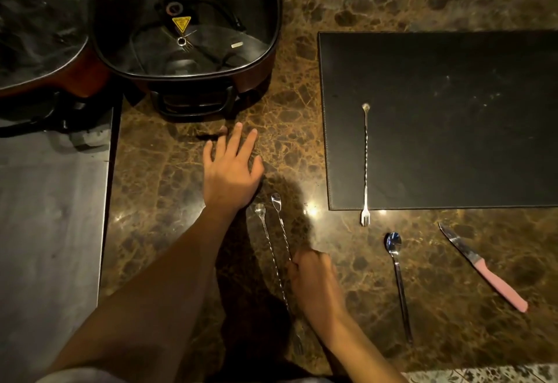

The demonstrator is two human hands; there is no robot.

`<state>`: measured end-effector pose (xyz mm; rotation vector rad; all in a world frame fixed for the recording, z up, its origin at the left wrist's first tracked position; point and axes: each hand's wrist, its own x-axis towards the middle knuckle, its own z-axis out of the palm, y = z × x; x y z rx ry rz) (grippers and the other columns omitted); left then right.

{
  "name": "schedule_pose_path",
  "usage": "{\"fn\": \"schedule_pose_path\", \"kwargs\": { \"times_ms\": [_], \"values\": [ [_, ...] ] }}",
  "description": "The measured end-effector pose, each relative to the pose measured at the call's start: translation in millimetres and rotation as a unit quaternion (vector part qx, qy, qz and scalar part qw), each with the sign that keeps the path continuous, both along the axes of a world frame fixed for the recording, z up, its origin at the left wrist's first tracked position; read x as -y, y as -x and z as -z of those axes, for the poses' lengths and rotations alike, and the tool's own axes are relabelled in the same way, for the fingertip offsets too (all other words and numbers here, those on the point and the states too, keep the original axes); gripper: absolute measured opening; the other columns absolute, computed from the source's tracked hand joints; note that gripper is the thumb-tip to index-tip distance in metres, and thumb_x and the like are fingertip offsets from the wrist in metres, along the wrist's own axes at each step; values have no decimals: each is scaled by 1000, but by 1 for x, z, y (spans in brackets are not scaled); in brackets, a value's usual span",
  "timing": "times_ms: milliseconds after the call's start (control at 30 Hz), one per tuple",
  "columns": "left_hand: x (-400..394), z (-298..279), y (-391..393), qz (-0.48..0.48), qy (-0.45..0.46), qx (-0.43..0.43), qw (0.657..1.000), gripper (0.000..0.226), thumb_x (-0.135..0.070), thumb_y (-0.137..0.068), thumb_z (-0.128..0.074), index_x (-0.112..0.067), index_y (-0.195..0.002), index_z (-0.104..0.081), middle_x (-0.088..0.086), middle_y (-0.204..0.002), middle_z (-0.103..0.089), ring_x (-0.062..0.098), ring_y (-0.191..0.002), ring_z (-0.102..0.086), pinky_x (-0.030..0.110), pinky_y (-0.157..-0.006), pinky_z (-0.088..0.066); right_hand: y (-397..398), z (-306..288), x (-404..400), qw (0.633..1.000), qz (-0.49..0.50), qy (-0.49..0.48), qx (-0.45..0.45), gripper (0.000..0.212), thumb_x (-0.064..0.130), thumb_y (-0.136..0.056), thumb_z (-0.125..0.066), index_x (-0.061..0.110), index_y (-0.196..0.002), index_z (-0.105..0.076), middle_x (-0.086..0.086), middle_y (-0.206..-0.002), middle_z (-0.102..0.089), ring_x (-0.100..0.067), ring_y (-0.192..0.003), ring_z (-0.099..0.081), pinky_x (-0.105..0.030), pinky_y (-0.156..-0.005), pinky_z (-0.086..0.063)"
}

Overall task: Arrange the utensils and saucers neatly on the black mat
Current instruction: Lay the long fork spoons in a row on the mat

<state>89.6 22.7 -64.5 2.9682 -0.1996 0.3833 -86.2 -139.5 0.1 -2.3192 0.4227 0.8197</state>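
Note:
A black mat (453, 116) lies at the right on a brown marble counter. One twisted bar spoon (366, 159) rests along the mat's left side, its fork end past the front edge. Two more twisted bar spoons lie side by side left of the mat. My right hand (314, 283) is shut on the right one (280, 222); the left one (268, 246) lies free beside it. My left hand (232, 165) rests flat on the counter, fingers spread, holding nothing. A plain spoon (398, 280) and a pink-handled knife (483, 264) lie in front of the mat. No saucers are visible.
A black electric cooker pot (187, 20) with a handle stands at the back, left of the mat, with another dark pot (39, 26) beside it. A grey lower surface (51, 216) borders the counter on the left.

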Motion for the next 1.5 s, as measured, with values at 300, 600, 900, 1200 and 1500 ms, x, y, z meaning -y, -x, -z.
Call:
{"fn": "schedule_pose_path", "kwargs": {
  "times_ms": [300, 600, 900, 1200, 1500],
  "values": [
    [-1, 0, -1, -2, 3, -17, 1000, 54, -42, -102, -45, -28, -153, -50, 5, -163, -45, 30, -147, -44, 56, -122, -26, -18, -1, 6, 998, 54, -16, 19, 9, 22, -80, -48, 21, -73, -43, 2, -67, -53, -10, -54, -47, -26, -43, -33],
    [-2, 1, -2, 3, 2, -2, 1000, 52, -41, -103, -47, -26, -152, -52, 5, -163, -46, 30, -144, -47, 55, -122, -27, -103, -19, 72, 978, 130, 81, 142, 15, 18, -89, -58, 7, -84, -67, -11, -77, -68, -29, -72, -67, -40, -62, -54],
    [-2, -1, 0, 0, -1, -9, 1000, 52, -41, -103, -46, -27, -153, -52, 5, -163, -45, 29, -147, -45, 55, -122, -27, -166, -11, 90, 970, 147, 137, 139, 16, 16, -91, -64, 7, -79, -63, -14, -86, -69, -32, -79, -67, -50, -71, -60],
    [-1, -2, -1, -4, 7, -29, 1000, 53, -41, -102, -46, -26, -153, -52, 6, -163, -45, 30, -147, -45, 56, -122, -27, -150, -13, 88, 963, 164, 126, 175, 17, 21, -94, -62, 5, -94, -68, -18, -96, -69, -35, -88, -66, -46, -75, -57],
    [2, -11, 0, -11, 6, -72, 997, 57, -44, -101, -41, -28, -156, -48, 4, -167, -41, 29, -150, -41, 56, -124, -26, -32, -12, -6, 998, 38, -18, 35, 17, 32, -89, -64, 16, -84, -64, -7, -81, -69, -25, -74, -68, -36, -62, -52]
  ]
}}
